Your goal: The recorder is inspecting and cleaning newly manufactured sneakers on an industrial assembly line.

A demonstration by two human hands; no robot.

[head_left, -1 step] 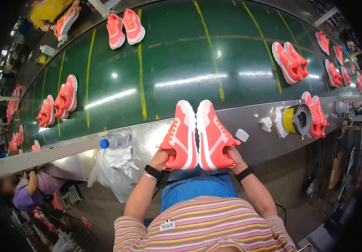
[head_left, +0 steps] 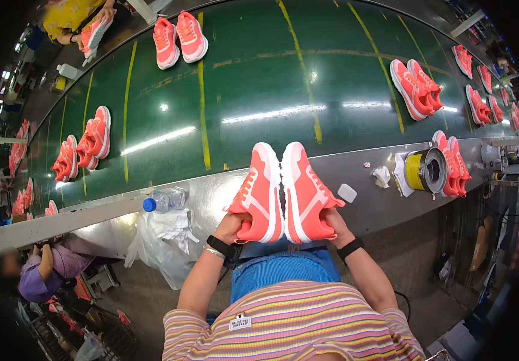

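I hold a pair of coral-pink sneakers side by side, soles turned toward each other and toes pointing away from me. My left hand (head_left: pixel 228 228) grips the left sneaker (head_left: pixel 265 201) at its heel opening, with most of the fingers hidden by the shoe. The right sneaker (head_left: pixel 304 198) is gripped the same way by my right hand (head_left: pixel 336 224), its fingers also partly hidden. Both shoes have white soles, pale pink toes and orange-toned laces. They are over the near edge of the metal ledge (head_left: pixel 367 213), toes close to the green conveyor belt (head_left: pixel 259 78).
More coral sneakers (head_left: pixel 413 90) stand in pairs along the belt. On the ledge are a blue-capped bottle (head_left: pixel 164 200), white plastic bag (head_left: pixel 163 253), white block (head_left: pixel 347 192), crumpled tissue (head_left: pixel 381 177) and yellow-banded tin (head_left: pixel 425 172). Co-workers (head_left: pixel 82 21) are at the far side and lower left.
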